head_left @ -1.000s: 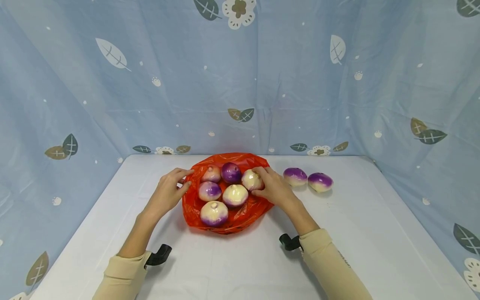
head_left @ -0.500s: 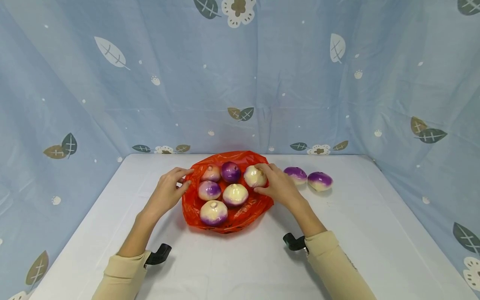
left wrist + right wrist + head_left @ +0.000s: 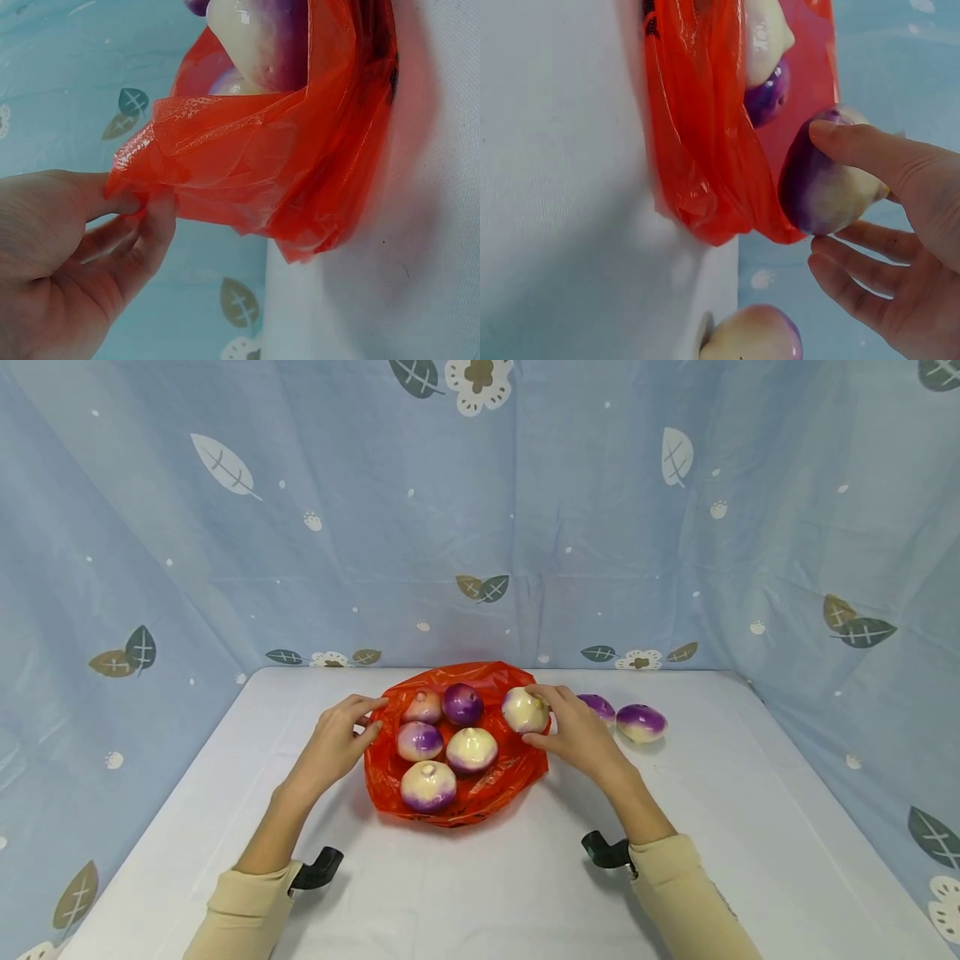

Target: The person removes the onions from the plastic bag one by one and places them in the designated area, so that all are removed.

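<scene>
In the head view a red plastic bag (image 3: 498,785) lies spread wide at its mouth, with several purple-and-white turnips inside, one of them a pale turnip (image 3: 472,750) near the middle. My left hand (image 3: 341,739) pinches the bag's left rim between thumb and fingers, as the left wrist view shows at the bag's edge (image 3: 225,165). My right hand (image 3: 573,735) grips a turnip (image 3: 524,710) at the bag's right rim. In the right wrist view that turnip (image 3: 829,180) sits between thumb and fingertips, raised at the bag's opening.
Two turnips lie on the white table right of the bag: one turnip (image 3: 641,723) in full view, the other (image 3: 597,708) partly behind my right hand. A blue patterned curtain (image 3: 480,510) hangs behind the table (image 3: 480,893). Black wrist mounts (image 3: 318,870) jut from both sleeves.
My right hand has moved right with the gripped turnip, from among the other turnips to the bag's right rim. My left hand has stayed at the left rim.
</scene>
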`<control>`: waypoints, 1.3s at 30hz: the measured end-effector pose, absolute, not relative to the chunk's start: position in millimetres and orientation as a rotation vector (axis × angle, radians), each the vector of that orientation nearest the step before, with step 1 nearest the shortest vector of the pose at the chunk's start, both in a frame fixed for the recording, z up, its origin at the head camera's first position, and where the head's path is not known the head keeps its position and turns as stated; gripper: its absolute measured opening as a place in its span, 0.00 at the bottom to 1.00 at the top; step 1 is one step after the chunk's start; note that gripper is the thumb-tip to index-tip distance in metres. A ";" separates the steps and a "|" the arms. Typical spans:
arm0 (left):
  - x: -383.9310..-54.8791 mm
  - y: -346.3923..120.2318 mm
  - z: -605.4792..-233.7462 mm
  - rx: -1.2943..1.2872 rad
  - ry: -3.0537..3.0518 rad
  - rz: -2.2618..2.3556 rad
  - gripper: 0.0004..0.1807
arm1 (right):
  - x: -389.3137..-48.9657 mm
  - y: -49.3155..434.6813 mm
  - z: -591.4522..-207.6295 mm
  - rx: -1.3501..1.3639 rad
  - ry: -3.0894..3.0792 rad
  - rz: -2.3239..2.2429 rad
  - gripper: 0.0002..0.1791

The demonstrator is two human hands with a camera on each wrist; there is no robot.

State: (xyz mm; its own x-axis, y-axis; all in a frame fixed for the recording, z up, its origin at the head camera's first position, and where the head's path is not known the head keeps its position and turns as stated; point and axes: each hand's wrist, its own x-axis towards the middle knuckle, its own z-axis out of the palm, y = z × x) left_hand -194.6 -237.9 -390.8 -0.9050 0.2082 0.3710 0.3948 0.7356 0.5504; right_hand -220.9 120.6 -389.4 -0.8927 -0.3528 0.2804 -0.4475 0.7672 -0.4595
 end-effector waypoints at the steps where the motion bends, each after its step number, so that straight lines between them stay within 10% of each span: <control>1: -194.6 -237.9 -390.7 -0.471 -2.654 -0.936 0.19 | -220.2 122.1 -389.3 0.635 -2.781 0.800 0.38; 39: -194.3 -237.3 -390.2 -0.471 -2.669 -0.932 0.19 | -210.2 206.7 -379.3 0.481 -2.652 0.786 0.40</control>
